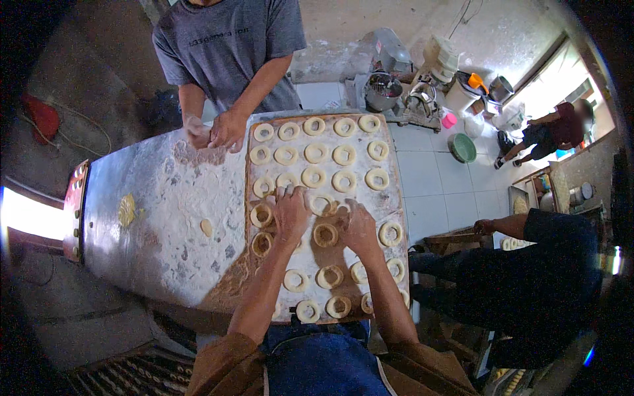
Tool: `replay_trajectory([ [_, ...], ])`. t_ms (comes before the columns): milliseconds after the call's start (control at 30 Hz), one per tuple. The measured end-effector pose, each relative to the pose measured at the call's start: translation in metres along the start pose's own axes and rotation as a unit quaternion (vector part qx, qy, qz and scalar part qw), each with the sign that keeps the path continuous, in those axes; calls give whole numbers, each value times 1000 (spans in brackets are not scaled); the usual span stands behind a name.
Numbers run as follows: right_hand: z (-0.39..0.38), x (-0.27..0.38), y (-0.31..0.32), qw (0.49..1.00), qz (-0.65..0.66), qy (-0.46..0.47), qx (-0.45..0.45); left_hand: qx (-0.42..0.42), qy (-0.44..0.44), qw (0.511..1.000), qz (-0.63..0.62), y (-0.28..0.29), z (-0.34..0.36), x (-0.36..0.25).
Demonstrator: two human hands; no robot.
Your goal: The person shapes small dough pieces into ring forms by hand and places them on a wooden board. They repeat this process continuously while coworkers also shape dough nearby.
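The left hand (290, 210) and right hand (357, 226) flank a raw dough ring (320, 197) with fingers bent; I cannot tell whether either pinches it; it lies among other rings (390, 243) on a floured board (389, 207) atop the tabletop (132, 178).

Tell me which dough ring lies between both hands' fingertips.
The middle column's dough ring, fourth from the far end. Only it has fingertips of the left hand and right hand on opposite sides.

Both forearms (267, 287) forward, fingers (288, 193) bent.
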State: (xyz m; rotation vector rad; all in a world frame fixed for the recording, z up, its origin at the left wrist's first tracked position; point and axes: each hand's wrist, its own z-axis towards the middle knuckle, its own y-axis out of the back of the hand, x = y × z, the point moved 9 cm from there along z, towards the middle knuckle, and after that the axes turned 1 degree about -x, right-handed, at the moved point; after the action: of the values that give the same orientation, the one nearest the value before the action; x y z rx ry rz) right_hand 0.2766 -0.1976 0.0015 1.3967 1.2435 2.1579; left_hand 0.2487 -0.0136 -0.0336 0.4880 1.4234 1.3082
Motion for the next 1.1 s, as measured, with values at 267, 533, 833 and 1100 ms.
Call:
replay_trajectory([
  [267, -2, 6, -65, 988, -106, 100, 57, -51, 5, 998, 24, 16, -5, -20],
  [533, -38, 53, 2, 998, 54, 9, -23, -179, 225, 955, 71, 117, -104, 210],
  [833, -63, 160, -77, 986, 151, 51, 47, -69, 173, 982, -11, 130, -101, 252],
  [1100, -39, 238, -205, 935, 327, -11, 136, -59, 249, 885, -389, 184, -138, 248],
])
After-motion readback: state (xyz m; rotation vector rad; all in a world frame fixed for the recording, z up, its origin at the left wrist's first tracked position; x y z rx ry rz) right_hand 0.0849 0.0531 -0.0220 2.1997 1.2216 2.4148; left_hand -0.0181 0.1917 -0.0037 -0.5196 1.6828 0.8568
